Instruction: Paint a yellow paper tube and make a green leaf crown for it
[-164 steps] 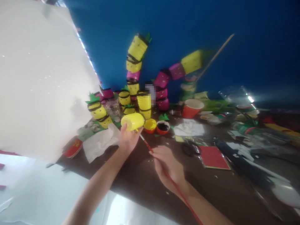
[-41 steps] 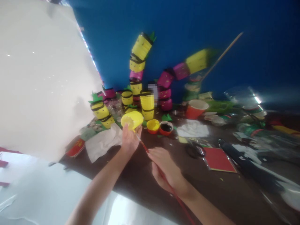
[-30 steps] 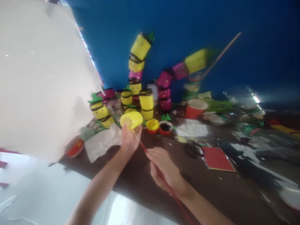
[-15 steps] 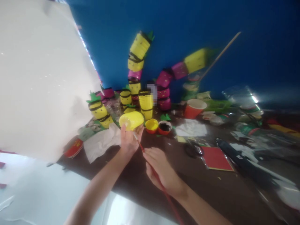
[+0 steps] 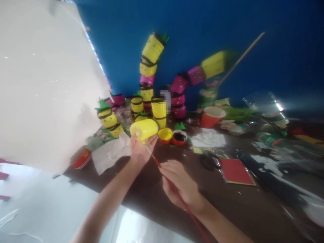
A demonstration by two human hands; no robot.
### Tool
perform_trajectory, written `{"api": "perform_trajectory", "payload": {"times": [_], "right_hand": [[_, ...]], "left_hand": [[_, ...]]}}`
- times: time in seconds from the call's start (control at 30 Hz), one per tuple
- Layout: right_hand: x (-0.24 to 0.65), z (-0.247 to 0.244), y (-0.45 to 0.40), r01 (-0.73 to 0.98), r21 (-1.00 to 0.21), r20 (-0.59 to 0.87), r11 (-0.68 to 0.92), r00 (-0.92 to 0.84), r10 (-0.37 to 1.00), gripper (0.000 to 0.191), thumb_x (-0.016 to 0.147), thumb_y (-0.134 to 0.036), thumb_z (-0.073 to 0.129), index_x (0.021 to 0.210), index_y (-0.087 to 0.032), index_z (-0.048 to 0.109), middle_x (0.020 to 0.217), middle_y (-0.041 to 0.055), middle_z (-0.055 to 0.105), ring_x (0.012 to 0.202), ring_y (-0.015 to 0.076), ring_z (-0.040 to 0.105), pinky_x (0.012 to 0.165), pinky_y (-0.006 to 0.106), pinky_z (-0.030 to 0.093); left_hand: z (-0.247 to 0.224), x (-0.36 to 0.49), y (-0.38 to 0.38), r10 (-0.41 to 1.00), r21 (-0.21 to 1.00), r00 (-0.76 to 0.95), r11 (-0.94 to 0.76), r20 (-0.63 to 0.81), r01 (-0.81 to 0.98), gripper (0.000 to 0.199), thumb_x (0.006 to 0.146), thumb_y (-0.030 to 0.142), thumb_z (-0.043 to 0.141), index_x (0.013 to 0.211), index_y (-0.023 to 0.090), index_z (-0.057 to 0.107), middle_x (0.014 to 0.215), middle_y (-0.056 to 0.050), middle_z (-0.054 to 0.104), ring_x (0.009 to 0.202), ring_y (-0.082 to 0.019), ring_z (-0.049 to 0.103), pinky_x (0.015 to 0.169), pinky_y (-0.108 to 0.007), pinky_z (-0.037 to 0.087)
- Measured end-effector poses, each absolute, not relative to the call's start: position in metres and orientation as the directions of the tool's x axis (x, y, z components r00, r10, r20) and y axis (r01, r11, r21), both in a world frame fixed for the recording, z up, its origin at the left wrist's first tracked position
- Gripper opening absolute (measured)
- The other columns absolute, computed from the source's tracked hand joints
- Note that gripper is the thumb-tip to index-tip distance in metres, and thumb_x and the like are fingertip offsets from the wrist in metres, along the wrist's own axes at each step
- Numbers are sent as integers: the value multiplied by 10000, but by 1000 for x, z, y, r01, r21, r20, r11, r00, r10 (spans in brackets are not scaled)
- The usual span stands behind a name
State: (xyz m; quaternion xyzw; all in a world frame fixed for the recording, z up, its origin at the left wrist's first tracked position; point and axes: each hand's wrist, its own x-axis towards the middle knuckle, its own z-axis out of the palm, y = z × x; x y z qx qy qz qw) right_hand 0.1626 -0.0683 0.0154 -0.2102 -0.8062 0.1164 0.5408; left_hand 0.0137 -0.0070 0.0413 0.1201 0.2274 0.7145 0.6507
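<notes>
My left hand [image 5: 141, 150] holds a yellow-painted cylinder [image 5: 145, 129] from below, lying on its side with its pale end to the left. In my right hand [image 5: 178, 180] is a long paintbrush [image 5: 156, 162] with a red handle; its tip is close to the cylinder's underside, beside my left fingers. Just right of the cylinder stand a small cup of yellow paint [image 5: 165, 135] and a small cup of black paint [image 5: 179, 137].
Yellow and magenta stacked cups [image 5: 179, 84] stand behind against a blue wall. Crumpled tissue [image 5: 210, 138], a red and white cup [image 5: 212, 117], a red square packet [image 5: 236, 171] and plastic scraps lie right; a white cloth [image 5: 111, 153] lies left.
My right hand has drawn slightly back to the right with the brush. The cylinder has turned a little in my left hand. The whole view has shifted slightly.
</notes>
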Motion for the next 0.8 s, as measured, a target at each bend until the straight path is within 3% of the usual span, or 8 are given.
{"api": "perform_trajectory", "payload": {"times": [0.27, 0.4, 0.6, 0.8], "right_hand": [[164, 31, -68, 173, -451, 838, 875, -255, 482, 354, 715, 36, 555, 1004, -165, 591, 839, 57, 645, 790, 162, 623, 780, 380, 536], [165, 34, -66, 190, -452, 848, 872, -213, 486, 339, 711, 32, 560, 982, -166, 601, 822, 57, 649, 771, 163, 628, 768, 374, 538], [168, 40, -65, 187, -500, 831, 846, -171, 529, 292, 718, 9, 548, 928, -181, 617, 794, 57, 655, 744, 176, 635, 751, 382, 544], [170, 42, -64, 180, -502, 827, 846, -187, 530, 293, 709, 15, 544, 912, -179, 625, 778, 51, 651, 743, 176, 638, 737, 364, 548]], "left_hand": [[42, 16, -8, 993, 573, -113, -71, -39, -816, 535, 793, 558, 376, 1155, 194, 528, 1149, -94, 593, 1122, -234, 536, 1020, -412, 358], [38, 14, -8, 997, 548, -78, -53, -23, -835, 488, 797, 509, 404, 1140, 188, 538, 1152, -88, 599, 1127, -239, 533, 1024, -410, 357], [41, 12, -7, 986, 504, -93, -12, -135, -864, 486, 783, 498, 435, 1143, 185, 528, 1164, -98, 588, 1136, -254, 526, 1002, -415, 379], [39, 13, -8, 997, 509, -61, -29, -47, -860, 447, 787, 457, 440, 1135, 191, 528, 1165, -88, 592, 1145, -253, 520, 1021, -421, 354]]}}
